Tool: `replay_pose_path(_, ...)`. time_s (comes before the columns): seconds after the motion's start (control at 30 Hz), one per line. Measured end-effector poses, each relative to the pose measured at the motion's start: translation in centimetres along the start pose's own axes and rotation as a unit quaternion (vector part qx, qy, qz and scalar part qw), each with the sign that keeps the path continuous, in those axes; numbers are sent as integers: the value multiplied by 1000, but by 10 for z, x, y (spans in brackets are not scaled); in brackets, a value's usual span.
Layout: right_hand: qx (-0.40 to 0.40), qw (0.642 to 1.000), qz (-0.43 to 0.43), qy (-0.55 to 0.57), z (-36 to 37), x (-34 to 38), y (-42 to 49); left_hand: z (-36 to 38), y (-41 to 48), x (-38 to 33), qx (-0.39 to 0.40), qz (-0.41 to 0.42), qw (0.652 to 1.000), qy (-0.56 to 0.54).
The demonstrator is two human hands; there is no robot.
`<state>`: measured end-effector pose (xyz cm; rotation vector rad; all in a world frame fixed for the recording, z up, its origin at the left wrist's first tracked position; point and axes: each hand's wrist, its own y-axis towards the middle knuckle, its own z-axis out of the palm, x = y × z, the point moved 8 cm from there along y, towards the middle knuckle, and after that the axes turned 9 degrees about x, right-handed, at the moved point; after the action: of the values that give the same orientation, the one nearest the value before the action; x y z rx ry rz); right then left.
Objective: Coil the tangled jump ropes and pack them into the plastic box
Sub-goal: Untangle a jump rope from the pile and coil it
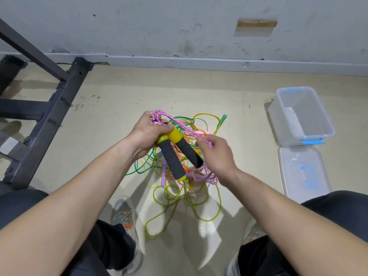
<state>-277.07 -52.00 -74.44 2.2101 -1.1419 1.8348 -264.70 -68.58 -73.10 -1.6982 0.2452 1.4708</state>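
Coiling: my left grip (145,134) clamps both foam handles (170,158) plus loops, my right grip (217,154) pinches the pink rope (180,124); next, I'd wrap another turn.

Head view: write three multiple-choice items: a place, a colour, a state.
1. The plastic box stands: A on the floor, right of the tangle; B on the metal frame; C on a lap.
2. The braided rope held by the left hand and right hand is: A green; B pink; C white.
3. The box is: A lidded; B open, no ropes inside; C full of ropes.
A: floor, right of the ropes. B: its strands are pink. B: its lid lies beside it.
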Motion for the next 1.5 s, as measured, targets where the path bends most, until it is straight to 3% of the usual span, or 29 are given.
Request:
replay_pose_path(0.1,-23,996,35,-73,-21,-9,15,8,-4,-4,57,-3,998,-19)
replay_pose_path(0.2,22,982,-2,-188,-16,2,16,12,-6,-5,71,11,997,-31)
replay_pose_path(0.37,177,977,-55,-108,29,19,-7,7,-6,-4,38,46,998,-20)
replay_pose_path(0.5,148,961,-114,-203,29,20,-4,13,-10,1,39,52,998,-17)
replay_pose_path(0.77,107,952,-108,-265,28,22,-2,18,-10,3,85,12,996,2)
replay_pose_path(0.83,74,953,-111,-273,24,24,-5,11,-8,1,51,16,998,13)
replay_pose_path(1.03,40,948,-200,-244,53,32,-36,-31,0,-3,-161,65,985,-9)
replay_pose_path(1.13,23,954,-236,-183,69,30,-54,-28,0,1,-187,83,978,-41)
replay_pose_path(1.27,-29,920,-270,-283,61,53,-65,-34,1,-3,-219,113,969,-28)
replay_pose_path(1.37,32,957,-238,-164,69,51,-71,-29,-5,-3,-248,124,961,-3)
replay_pose_path(1.43,105,985,-129,-40,83,18,-60,-22,-3,4,-234,102,966,-40)
replay_pose_path(1.5,142,987,-68,18,87,-7,-48,-18,-2,8,-213,75,970,-91)
